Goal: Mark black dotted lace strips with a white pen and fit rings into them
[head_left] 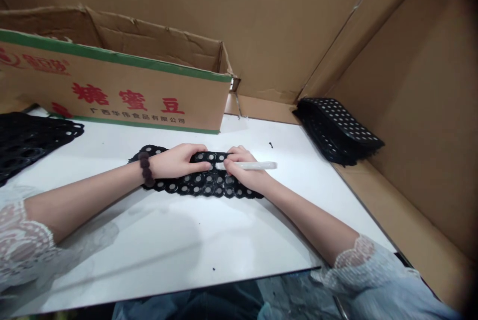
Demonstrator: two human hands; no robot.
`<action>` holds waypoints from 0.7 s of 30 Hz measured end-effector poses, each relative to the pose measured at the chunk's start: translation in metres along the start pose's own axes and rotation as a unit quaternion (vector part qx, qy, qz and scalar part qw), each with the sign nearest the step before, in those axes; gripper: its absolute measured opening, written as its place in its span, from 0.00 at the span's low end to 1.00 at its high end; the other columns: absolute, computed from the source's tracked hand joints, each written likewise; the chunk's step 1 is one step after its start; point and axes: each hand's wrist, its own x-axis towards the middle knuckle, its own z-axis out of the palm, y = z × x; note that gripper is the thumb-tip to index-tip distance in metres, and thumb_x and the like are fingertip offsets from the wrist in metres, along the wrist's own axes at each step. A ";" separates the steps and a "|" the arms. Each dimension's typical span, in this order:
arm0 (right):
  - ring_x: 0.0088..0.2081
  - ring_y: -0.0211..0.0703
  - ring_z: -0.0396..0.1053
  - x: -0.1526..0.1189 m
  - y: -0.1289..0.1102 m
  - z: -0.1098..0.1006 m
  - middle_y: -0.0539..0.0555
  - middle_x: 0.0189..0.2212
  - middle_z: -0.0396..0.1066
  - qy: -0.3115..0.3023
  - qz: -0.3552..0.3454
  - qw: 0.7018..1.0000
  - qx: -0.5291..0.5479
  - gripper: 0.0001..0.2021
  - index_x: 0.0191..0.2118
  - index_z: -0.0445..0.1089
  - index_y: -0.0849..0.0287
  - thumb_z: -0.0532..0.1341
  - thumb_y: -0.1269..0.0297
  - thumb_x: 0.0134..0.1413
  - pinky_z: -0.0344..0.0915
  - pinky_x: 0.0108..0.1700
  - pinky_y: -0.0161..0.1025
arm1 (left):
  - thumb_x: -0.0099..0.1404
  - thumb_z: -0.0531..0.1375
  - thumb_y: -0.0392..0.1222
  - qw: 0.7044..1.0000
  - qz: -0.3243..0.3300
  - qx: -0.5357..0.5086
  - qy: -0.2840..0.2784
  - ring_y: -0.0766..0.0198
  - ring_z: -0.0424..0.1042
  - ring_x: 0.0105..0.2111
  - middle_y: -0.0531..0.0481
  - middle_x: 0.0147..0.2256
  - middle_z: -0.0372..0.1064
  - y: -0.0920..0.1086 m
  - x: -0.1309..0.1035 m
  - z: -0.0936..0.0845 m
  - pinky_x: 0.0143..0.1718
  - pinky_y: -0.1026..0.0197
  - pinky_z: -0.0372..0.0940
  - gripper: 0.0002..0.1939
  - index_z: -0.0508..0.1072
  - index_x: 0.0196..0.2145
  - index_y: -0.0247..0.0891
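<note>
A black sheet with rows of round pale dots (201, 189) lies on the white table in front of me. My left hand (175, 160) grips its far edge, thumb on top and the other fingers out of sight behind it. My right hand (242, 166) is closed around a slim white pen-like tool (261, 165) and also rests on the sheet's right part. The tool's tip points left, near my left thumb; whether it touches the sheet I cannot tell. A dark beaded band circles my left wrist.
A cardboard box (149, 96) with a green rim stands behind my hands. At the left lies black netted material (30, 141). A stack of black dotted sheets (339, 128) sits at the right by a cardboard wall (418, 111). Small black scraps dot the white table (164, 245).
</note>
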 end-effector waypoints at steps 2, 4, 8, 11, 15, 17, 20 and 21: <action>0.37 0.39 0.57 0.000 0.000 0.002 0.51 0.28 0.62 0.001 -0.006 1.000 -0.015 0.16 0.17 0.60 0.60 0.50 0.65 0.54 0.52 0.42 0.40 | 0.58 0.51 0.54 1.000 -0.008 0.004 -0.030 0.65 0.64 0.28 0.54 0.27 0.65 -0.002 0.001 -0.002 0.29 0.65 0.56 0.16 0.65 0.30 0.37; 0.36 0.40 0.56 0.000 0.000 0.003 0.51 0.28 0.62 0.001 -0.011 0.999 -0.032 0.16 0.17 0.60 0.60 0.50 0.64 0.54 0.52 0.41 0.40 | 0.58 0.51 0.54 0.999 -0.015 0.017 -0.035 0.64 0.64 0.28 0.54 0.26 0.66 -0.002 0.001 -0.002 0.30 0.65 0.56 0.17 0.66 0.28 0.37; 0.35 0.40 0.55 -0.001 0.000 0.005 0.51 0.27 0.62 0.008 -0.023 0.998 -0.064 0.16 0.17 0.60 0.60 0.50 0.64 0.54 0.51 0.40 0.41 | 0.58 0.52 0.52 1.000 -0.011 0.017 -0.004 0.62 0.64 0.33 0.52 0.30 0.67 0.000 0.000 0.000 0.34 0.64 0.57 0.15 0.67 0.28 0.37; 0.35 0.40 0.54 -0.001 0.001 0.006 0.51 0.27 0.61 0.008 -0.037 0.995 -0.088 0.16 0.17 0.60 0.60 0.50 0.65 0.54 0.50 0.40 0.40 | 0.58 0.52 0.51 1.000 -0.023 0.018 0.006 0.62 0.64 0.33 0.52 0.29 0.65 0.004 -0.001 0.004 0.34 0.64 0.57 0.14 0.66 0.27 0.37; 0.36 0.41 0.53 -0.002 0.000 0.012 0.52 0.29 0.61 0.007 -0.051 0.985 -0.164 0.15 0.19 0.60 0.60 0.50 0.63 0.54 0.50 0.38 0.40 | 0.58 0.51 0.47 0.999 -0.021 0.035 0.029 0.62 0.63 0.31 0.51 0.28 0.63 0.011 -0.002 0.009 0.34 0.63 0.57 0.11 0.62 0.25 0.37; 0.36 0.41 0.53 -0.002 -0.001 0.016 0.52 0.29 0.61 0.021 -0.045 0.976 -0.211 0.14 0.20 0.61 0.60 0.50 0.63 0.55 0.50 0.38 0.41 | 0.58 0.50 0.45 0.998 -0.013 0.050 0.041 0.62 0.62 0.31 0.51 0.27 0.61 0.014 -0.004 0.011 0.34 0.63 0.56 0.11 0.60 0.24 0.37; 0.37 0.42 0.53 0.000 -0.002 0.019 0.53 0.29 0.62 0.048 -0.034 0.965 -0.257 0.14 0.21 0.62 0.60 0.49 0.64 0.55 0.50 0.39 0.41 | 0.60 0.49 0.45 0.998 0.003 0.055 0.038 0.62 0.62 0.32 0.51 0.27 0.61 0.015 -0.006 0.011 0.34 0.63 0.56 0.11 0.59 0.25 0.37; 0.37 0.42 0.53 0.000 -0.003 0.019 0.53 0.30 0.62 0.053 -0.032 0.963 -0.262 0.13 0.21 0.62 0.60 0.50 0.65 0.55 0.50 0.39 0.41 | 0.61 0.48 0.45 0.998 0.009 0.054 0.033 0.62 0.62 0.33 0.51 0.28 0.61 0.014 -0.006 0.010 0.35 0.63 0.56 0.11 0.59 0.25 0.37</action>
